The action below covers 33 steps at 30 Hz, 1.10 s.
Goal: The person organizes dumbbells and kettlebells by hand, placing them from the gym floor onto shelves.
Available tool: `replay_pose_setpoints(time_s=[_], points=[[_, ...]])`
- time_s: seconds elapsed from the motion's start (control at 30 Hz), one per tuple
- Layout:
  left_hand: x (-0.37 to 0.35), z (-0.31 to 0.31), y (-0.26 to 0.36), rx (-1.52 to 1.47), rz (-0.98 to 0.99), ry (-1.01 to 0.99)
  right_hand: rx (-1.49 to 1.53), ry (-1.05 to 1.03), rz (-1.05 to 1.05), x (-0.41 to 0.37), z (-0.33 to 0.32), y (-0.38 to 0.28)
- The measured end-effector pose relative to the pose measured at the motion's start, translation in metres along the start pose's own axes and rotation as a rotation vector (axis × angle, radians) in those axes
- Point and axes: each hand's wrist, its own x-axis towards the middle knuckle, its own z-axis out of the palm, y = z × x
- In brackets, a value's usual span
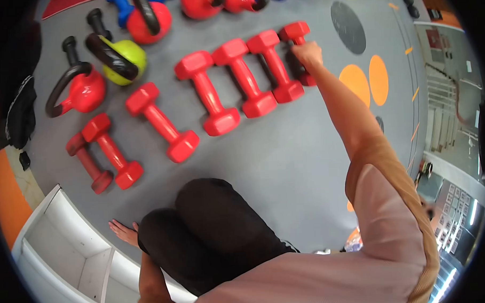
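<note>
My right hand [308, 54] is stretched far forward and closed around the handle of a red dumbbell [294, 30] at the right end of a row. Both heads of that dumbbell show, and the hand covers part of its handle. Just left of it lies another red dumbbell [275, 65], with several more red ones along the floor, such as a middle one [163, 122] and a darker, smaller one [89, 163] at the far left. My left hand [123, 233] rests on the floor beside my knee, fingers spread, holding nothing.
A white shelf unit [100, 271] stands at the lower left. Beyond the dumbbells are a red kettlebell [86, 93], a yellow-green kettlebell [132, 56] and several others along the top. Orange floor circles [379, 80] lie right of my forearm on the grey floor [286, 166].
</note>
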Motion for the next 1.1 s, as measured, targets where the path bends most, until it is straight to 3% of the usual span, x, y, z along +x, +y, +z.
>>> replay_pose_setpoints(time_s=[0.07,0.27,0.33,0.43,0.5,0.57,0.8,0.9,0.97,1.0,1.03,1.1], points=[[0.005,0.001,0.006,-0.031,0.004,0.048,-0.077,0.182,0.026,-0.029,0.000,-0.014],[0.007,0.006,-0.002,0.079,0.007,0.042,-0.030,0.129,0.018,-0.046,-0.002,-0.019],[0.016,0.000,0.018,0.118,-0.125,-0.015,-0.081,0.194,-0.001,-0.043,0.003,-0.016],[0.055,-0.019,0.063,0.118,-0.549,-0.337,-0.060,0.176,-0.014,-0.047,0.001,-0.018],[0.061,0.003,0.076,0.117,-0.707,-0.254,-0.087,0.182,-0.009,-0.051,-0.001,-0.021],[0.055,0.019,0.089,0.153,-0.739,-0.139,-0.115,0.225,-0.004,-0.049,0.003,-0.021],[0.058,0.006,0.093,0.000,-0.758,-0.121,-0.189,0.204,-0.019,-0.055,0.004,-0.030],[0.061,-0.004,0.091,-0.060,-0.734,-0.108,-0.408,0.059,-0.087,0.035,0.021,0.008],[0.062,-0.017,0.095,-0.051,-0.727,-0.180,-0.391,0.164,0.043,-0.019,0.019,-0.023],[0.058,-0.021,0.096,-0.082,-0.733,-0.189,-0.153,0.373,-0.072,-0.053,0.029,-0.028],[0.058,-0.025,0.095,-0.073,-0.735,-0.213,-0.060,0.432,-0.163,-0.118,0.028,-0.048],[0.067,-0.031,0.095,-0.098,-0.730,-0.203,0.215,0.628,-0.849,-0.240,0.055,-0.051]])
